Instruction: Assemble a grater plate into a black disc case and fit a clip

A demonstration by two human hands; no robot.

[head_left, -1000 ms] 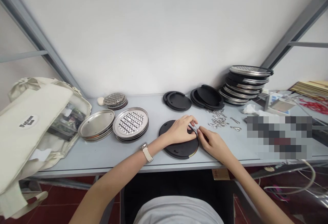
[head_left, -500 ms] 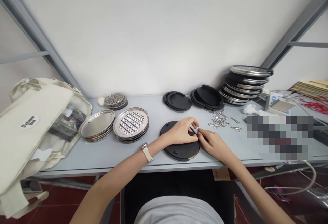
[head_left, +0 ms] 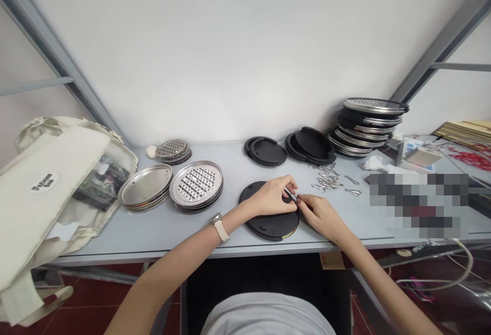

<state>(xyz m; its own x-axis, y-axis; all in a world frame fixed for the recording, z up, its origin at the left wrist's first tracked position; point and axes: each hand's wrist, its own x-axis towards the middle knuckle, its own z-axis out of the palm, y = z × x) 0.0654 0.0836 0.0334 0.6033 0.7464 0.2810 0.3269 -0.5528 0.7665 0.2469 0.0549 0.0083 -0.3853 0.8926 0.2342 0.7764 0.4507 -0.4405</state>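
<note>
A black round disc [head_left: 273, 227] lies near the table's front edge, with a slot and a small raised nub on its face. Over its right side, my left hand [head_left: 273, 196] arches with thumb and fingers closed around a small silvery metal piece [head_left: 290, 195]. My right hand [head_left: 319, 214] pinches the same piece at the disc's right rim with thumb and forefinger. The fingers hide most of it, so its full shape does not show. Loose metal wire loops [head_left: 326, 181] lie in a small heap beyond my right hand.
Round grater plates [head_left: 196, 184] and plain metal discs [head_left: 148, 187] are stacked at left, beside a cream bag [head_left: 49, 186]. Black round holders [head_left: 270, 152] lie at the back. A tall stack of assembled graters [head_left: 368, 125] stands back right. A blurred patch covers the table's right.
Both hands stay at the disc's right rim. My right fingertips have shifted very slightly, and a little more of the silvery piece shows between the hands.
</note>
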